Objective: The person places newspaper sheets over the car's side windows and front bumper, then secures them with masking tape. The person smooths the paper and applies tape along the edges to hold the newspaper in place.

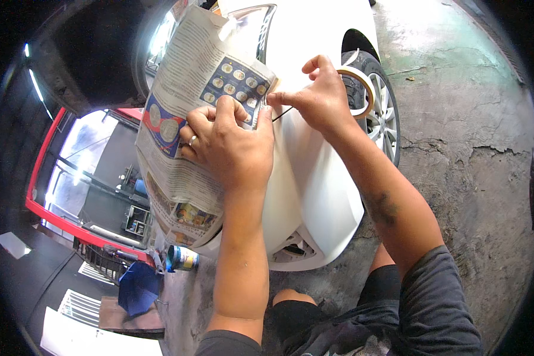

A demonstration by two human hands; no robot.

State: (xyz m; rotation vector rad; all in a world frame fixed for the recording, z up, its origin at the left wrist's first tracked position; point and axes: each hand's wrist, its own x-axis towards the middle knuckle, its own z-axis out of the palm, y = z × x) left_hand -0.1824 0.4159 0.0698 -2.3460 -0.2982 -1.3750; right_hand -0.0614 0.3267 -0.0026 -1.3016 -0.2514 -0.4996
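My left hand, with a ring on one finger, presses its bent fingertips and thumb on the edge of a newspaper sheet. The sheet lies over the front of a white car body and partly over a clear lamp. My right hand has its thumb tip at the same paper edge, close to the left thumb, with its index finger raised apart. A roll of masking tape sits at the outer side of my right hand; the fingers bearing it are hidden underneath. A thin dark line shows between the hands.
A car wheel stands to the right on cracked concrete floor. Low on the bumper is a recess. At the left are a blue tin, a dark blue umbrella-like object and a red frame around glass.
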